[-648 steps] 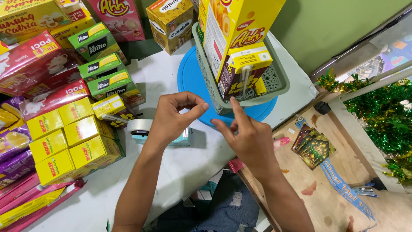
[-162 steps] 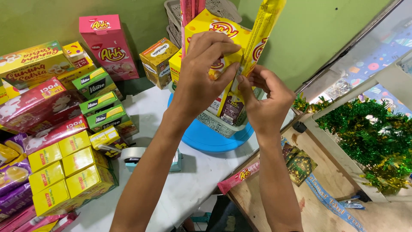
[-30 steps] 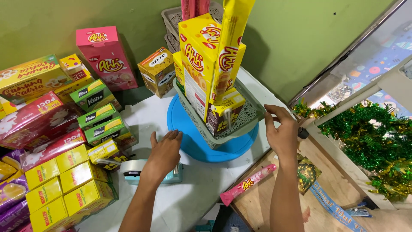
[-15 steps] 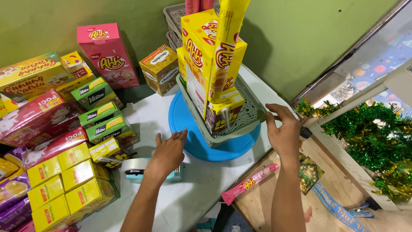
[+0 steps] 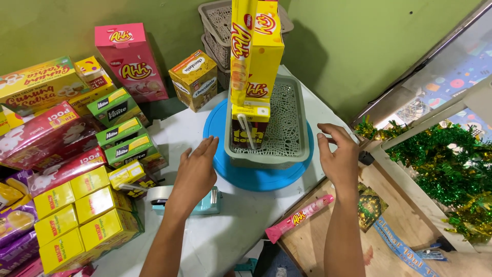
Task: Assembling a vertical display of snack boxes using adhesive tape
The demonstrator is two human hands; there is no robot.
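Here, in the head view, both hands are empty, fingers loosely spread. The left hand (image 5: 196, 172) hovers palm down over the white table (image 5: 246, 225), its fingertips just short of the round blue tray (image 5: 256, 179). Right below its wrist lies a pale teal tape dispenser (image 5: 205, 204) with a roll of tape at its left end; whether the hand touches it cannot be told. The right hand (image 5: 339, 158) is held open in the air just right of the grey plastic basket (image 5: 287, 138), close to its rim but apart from it.

The basket stands on the blue tray in the middle of the table. Inside it, at its left side, tall yellow boxes (image 5: 255, 48) stand upright, with a small dark and yellow drink carton (image 5: 250, 125) with a straw in front of them.

Near the right hand, a pink wrapped snack stick (image 5: 300, 218) lies at the table's edge, partly over a wooden surface (image 5: 328, 241). Far left, a pink box (image 5: 130, 61) leans on the green wall (image 5: 359, 41), with green boxes (image 5: 123, 136) and small yellow boxes (image 5: 77, 215) nearer. More grey baskets (image 5: 218, 25) are stacked at the far side. Green tinsel (image 5: 446, 169) lies at the right.
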